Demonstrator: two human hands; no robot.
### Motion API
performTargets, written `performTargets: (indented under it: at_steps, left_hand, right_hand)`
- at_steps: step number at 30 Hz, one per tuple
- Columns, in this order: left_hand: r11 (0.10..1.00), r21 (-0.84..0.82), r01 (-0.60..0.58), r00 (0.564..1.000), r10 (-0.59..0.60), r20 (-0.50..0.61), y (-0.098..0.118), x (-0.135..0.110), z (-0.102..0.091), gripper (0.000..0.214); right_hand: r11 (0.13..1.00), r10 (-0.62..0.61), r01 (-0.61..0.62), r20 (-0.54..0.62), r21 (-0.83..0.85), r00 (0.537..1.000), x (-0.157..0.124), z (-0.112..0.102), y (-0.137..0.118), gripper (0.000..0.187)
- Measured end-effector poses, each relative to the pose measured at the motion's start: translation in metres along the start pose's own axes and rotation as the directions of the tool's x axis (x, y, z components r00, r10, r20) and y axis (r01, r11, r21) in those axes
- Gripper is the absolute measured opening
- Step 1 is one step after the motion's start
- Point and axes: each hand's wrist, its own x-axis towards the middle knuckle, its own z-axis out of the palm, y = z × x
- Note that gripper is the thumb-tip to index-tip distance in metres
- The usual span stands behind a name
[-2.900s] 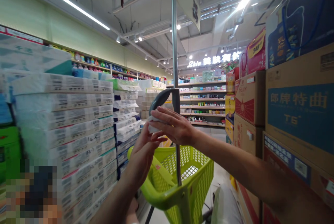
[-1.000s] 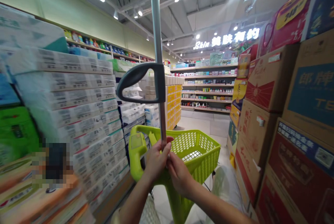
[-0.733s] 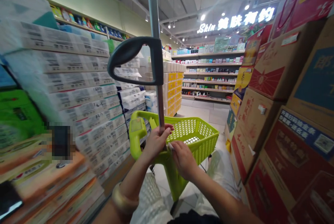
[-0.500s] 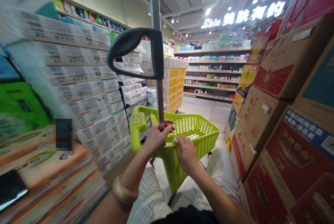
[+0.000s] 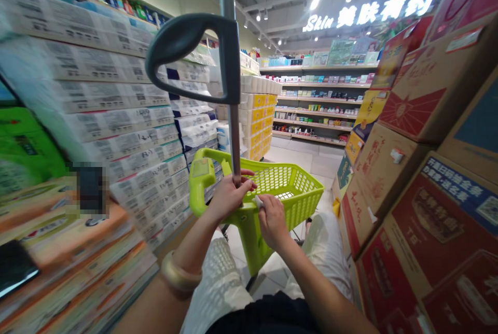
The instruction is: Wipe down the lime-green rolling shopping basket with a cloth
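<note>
A lime-green shopping cart [image 5: 251, 243] with a latticed basket stands between my knees. From it rises a metal pole [image 5: 234, 139] carrying a dark grey loop handle [image 5: 182, 38]. My left hand [image 5: 227, 195] is wrapped around the lower pole, just above the cart body, its fingers curling past the far side. My right hand [image 5: 273, 221] is closed at the basket's near rim and pinches a small white wad [image 5: 259, 201], perhaps tissue; most of it is hidden by the fingers.
Wrapped white packs [image 5: 112, 95] are stacked high on the left, with orange packs [image 5: 97, 225] below and a dark phone-like slab [image 5: 15, 269] on them. Cardboard cartons [image 5: 408, 95] tower on the right. Ahead, an aisle floor [image 5: 301, 155] leads to stocked shelves [image 5: 322, 98].
The view has shifted a little, so the cart, pole and both hands sit slightly higher and further left. Both hands keep their holds.
</note>
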Motion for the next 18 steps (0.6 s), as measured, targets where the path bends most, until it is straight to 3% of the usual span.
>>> performTargets:
  at_steps: [6, 9, 13, 16, 18]
  left_hand:
    - [0.999, 0.033, -0.004, 1.000, 0.004, -0.003, 0.001, -0.001, 0.000, 0.032]
    - [0.976, 0.218, -0.023, 1.000, 0.027, -0.015, 0.004, -0.002, -0.008, 0.032]
    - [0.819, 0.570, -0.064, 0.998, 0.038, 0.058, 0.008, -0.004, -0.022, 0.015]
    - [0.769, 0.633, -0.093, 0.989, -0.004, 0.150, 0.007, -0.007, -0.025, 0.014]
    - [0.756, 0.653, -0.051, 0.989, -0.051, 0.136, 0.004, -0.009, -0.024, 0.016]
  right_hand:
    - [0.979, -0.025, 0.020, 0.023, 0.202, 0.999, 0.008, 0.009, -0.031, 0.050]
    - [0.952, 0.028, -0.044, 0.057, 0.304, 0.998, 0.011, 0.008, -0.037, 0.062]
    - [0.905, 0.059, -0.101, 0.113, 0.414, 0.992, 0.010, 0.003, -0.032, 0.070]
    - [0.897, 0.047, -0.094, 0.118, 0.432, 0.992, 0.010, 0.003, -0.029, 0.069]
    - [0.912, 0.029, -0.060, 0.081, 0.406, 0.996, 0.010, 0.001, -0.031, 0.066]
